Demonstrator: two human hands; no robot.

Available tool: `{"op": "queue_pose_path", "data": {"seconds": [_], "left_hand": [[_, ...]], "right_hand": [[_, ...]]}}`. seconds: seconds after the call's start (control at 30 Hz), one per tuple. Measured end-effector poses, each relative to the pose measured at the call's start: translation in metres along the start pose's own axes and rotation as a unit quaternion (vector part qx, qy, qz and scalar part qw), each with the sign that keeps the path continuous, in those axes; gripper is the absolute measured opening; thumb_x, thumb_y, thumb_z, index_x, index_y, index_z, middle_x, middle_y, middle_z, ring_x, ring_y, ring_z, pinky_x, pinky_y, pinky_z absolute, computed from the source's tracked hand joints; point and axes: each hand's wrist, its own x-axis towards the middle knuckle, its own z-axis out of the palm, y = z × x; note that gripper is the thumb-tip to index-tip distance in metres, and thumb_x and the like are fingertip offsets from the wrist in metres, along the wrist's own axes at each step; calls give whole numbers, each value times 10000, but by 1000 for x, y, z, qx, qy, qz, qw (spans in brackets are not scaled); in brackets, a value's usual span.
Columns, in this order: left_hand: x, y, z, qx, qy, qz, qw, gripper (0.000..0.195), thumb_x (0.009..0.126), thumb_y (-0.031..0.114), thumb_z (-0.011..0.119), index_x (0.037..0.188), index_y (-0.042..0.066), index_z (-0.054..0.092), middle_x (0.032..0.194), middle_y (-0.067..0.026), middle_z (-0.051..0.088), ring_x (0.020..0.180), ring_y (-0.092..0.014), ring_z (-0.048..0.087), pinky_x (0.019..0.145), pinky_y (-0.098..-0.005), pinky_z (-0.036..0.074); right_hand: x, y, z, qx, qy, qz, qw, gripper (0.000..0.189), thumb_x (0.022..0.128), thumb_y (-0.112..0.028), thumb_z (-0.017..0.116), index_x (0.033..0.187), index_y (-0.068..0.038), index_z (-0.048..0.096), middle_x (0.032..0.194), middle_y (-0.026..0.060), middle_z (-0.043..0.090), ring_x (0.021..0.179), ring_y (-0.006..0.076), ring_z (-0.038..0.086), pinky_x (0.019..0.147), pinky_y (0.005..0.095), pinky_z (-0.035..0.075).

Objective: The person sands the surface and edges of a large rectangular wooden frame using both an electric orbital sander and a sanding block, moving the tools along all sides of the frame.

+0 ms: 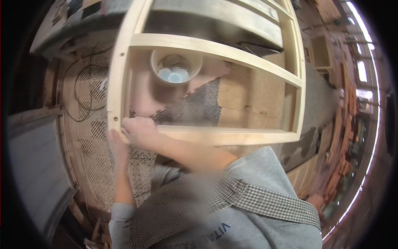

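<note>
A pale wooden frame (205,136) with crossbars spans the view before me. At its near left corner, my left hand (119,140) is against the outer side of the frame. My right hand (140,130) lies on the inner side of the same corner, its fingers curled by the left side rail (115,90). Whether either hand grips the rail or something small between them cannot be told. Two round holes or fasteners show in that rail. Through the frame I see a white bucket (176,81) with pale blue round things in it.
Beyond stands a bench or table with a pale, worn edge (248,32). Brown cardboard (248,93) and patterned matting (199,104) cover the floor. A looped cable (76,93) lies at the left, near a grey panel (37,162). A wooden box (321,53) stands at the right.
</note>
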Motion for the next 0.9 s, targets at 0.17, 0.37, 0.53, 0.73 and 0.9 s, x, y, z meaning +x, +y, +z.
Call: {"op": "queue_pose_path", "data": {"seconds": [0.17, 0.37, 0.53, 0.73, 0.9], "left_hand": [[-11, 56, 4, 356, 222, 274, 865, 433, 879, 189, 458, 1249, -23, 384, 1145, -221, 481, 1052, -357, 454, 921, -421, 337], [-44, 95, 61, 388, 32, 404, 828, 201, 815, 111, 465, 958, 38, 587, 1030, -118, 569, 1043, -314, 485, 935, -438, 330], [-94, 95, 136, 556, 41, 289, 778, 372, 809, 224, 497, 1152, 83, 516, 1201, -95, 487, 1189, -296, 394, 949, -500, 294], [-164, 93, 248, 400, -221, 479, 750, 485, 819, 349, 497, 1246, 120, 472, 1285, -53, 464, 1248, -194, 362, 1039, -461, 207], [-132, 87, 191, 438, -172, 377, 798, 400, 816, 284, 492, 1188, 138, 523, 1244, -49, 496, 1193, -202, 405, 1019, -440, 227]], "right_hand": [[-95, 74, -63, -18, 83, 7, 996, 198, 810, -235, 522, 725, -61, 563, 733, 145, 589, 705, 334, 582, 631, 454, 448], [-270, 218, -180, -246, 166, 48, 954, 117, 771, -175, 523, 751, -67, 564, 650, 133, 522, 574, 344, 508, 525, 456, 395], [-375, 292, -257, -177, 232, 146, 945, 115, 823, -93, 497, 849, -24, 585, 731, 152, 543, 669, 319, 529, 600, 385, 414], [-384, 308, -251, -145, 240, 165, 945, 131, 827, -76, 482, 879, 15, 561, 772, 166, 548, 705, 303, 530, 647, 363, 421], [-330, 261, -218, -190, 208, -11, 960, 231, 789, -15, 499, 1004, 46, 559, 842, 154, 558, 759, 279, 550, 713, 350, 440]]}}
